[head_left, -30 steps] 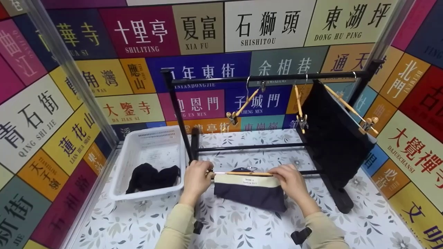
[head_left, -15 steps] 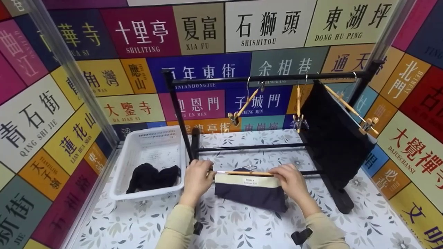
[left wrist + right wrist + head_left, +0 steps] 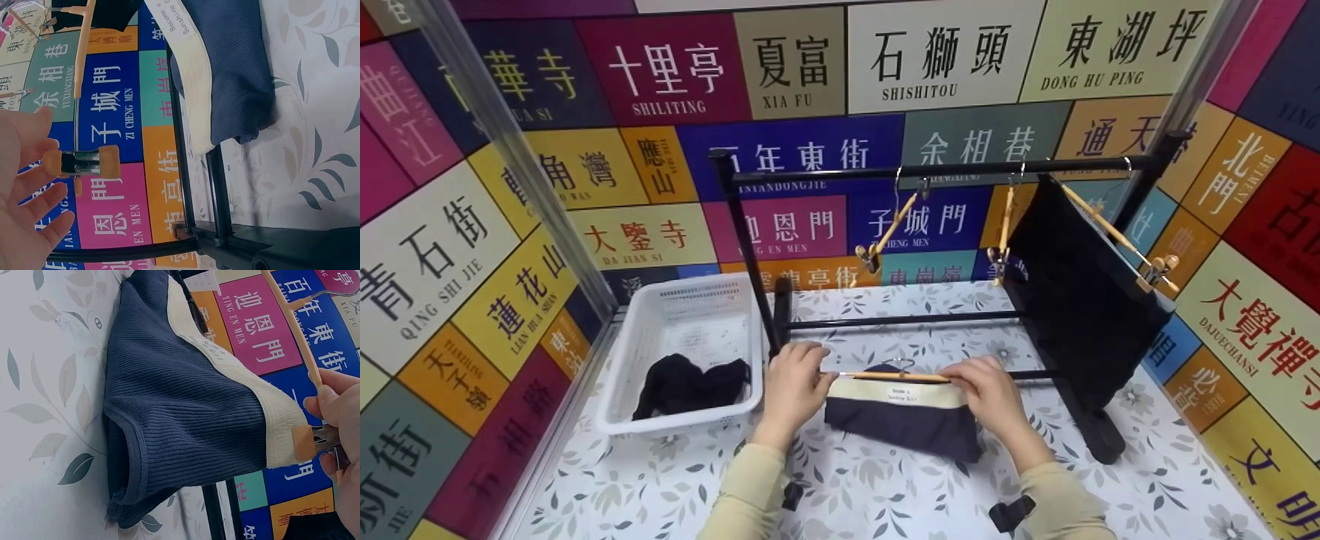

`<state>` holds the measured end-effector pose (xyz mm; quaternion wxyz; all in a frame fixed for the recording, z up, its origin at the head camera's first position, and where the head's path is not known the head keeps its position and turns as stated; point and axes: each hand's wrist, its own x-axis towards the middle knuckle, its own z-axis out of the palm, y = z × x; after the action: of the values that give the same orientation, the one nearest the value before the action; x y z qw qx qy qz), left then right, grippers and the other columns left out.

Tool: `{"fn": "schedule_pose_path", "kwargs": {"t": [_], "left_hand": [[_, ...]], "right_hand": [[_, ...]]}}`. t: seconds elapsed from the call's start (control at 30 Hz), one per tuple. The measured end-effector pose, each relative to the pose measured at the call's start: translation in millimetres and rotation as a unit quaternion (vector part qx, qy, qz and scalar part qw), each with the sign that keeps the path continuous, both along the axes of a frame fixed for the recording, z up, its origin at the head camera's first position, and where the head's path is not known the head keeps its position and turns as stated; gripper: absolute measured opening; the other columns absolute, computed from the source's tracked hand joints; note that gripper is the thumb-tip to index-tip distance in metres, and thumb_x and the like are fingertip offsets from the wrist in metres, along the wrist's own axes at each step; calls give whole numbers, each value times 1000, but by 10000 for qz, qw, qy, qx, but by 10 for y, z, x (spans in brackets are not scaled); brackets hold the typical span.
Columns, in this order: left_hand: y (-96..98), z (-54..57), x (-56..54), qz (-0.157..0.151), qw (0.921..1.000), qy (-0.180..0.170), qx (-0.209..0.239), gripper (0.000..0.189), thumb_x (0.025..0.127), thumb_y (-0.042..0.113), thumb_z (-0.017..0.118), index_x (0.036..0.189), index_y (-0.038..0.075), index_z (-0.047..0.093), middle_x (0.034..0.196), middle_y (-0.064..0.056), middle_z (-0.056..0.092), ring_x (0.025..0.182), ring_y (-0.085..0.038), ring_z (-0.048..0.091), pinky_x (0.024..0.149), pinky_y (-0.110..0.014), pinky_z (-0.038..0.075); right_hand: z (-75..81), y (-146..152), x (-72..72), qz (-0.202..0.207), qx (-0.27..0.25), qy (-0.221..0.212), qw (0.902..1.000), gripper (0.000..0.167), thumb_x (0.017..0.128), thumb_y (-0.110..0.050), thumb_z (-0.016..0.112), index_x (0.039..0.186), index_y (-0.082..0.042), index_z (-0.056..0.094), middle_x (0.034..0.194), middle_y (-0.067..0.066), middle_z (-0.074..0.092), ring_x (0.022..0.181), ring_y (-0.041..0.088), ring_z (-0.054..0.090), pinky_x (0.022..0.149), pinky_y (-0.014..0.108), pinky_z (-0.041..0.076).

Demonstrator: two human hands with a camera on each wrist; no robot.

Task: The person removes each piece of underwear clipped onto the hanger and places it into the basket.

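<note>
Dark blue ribbed underpants [image 3: 896, 429] with a cream waistband [image 3: 225, 365] hang in front of the rack, below a wooden clip hanger [image 3: 892, 376]. My right hand [image 3: 988, 394] pinches the hanger's right end; there a wooden clip [image 3: 304, 442] grips the waistband corner. My left hand [image 3: 795, 386] is at the hanger's other end. In the left wrist view its fingers [image 3: 53, 196] are spread and loosely bent behind the left clip [image 3: 108, 162]. That clip stands apart from the waistband's left corner, with nothing in its jaws.
Behind my hands stands a black clothes rack [image 3: 825, 174]. Bare clip hangers [image 3: 896, 223] hang from it, and a black garment [image 3: 1080, 300] hangs at its right. A white basket [image 3: 619, 360] with dark clothing [image 3: 690, 384] is at the left.
My left hand has shifted slightly up and right, and its fingers have spread at the hanger's left end. The right hand and underpants stay nearly still. A hanger on the rack sways slightly.
</note>
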<state>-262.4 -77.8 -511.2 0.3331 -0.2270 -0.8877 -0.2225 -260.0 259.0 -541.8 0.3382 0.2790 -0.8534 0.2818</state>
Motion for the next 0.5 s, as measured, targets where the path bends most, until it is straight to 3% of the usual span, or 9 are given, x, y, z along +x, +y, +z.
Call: {"fn": "schedule_pose_path", "kwargs": {"t": [0.5], "left_hand": [[188,24,62,58,9968,-233,-763,44,81,32,80,119,14,69,113,-2,67,108,-27,59,88,-48,44]], "right_hand": [[41,-47,19,14,-43,-23,10000,28,76,4,79,94,-17,77,91,-5,71,84,21,58,80,30,42]]}}
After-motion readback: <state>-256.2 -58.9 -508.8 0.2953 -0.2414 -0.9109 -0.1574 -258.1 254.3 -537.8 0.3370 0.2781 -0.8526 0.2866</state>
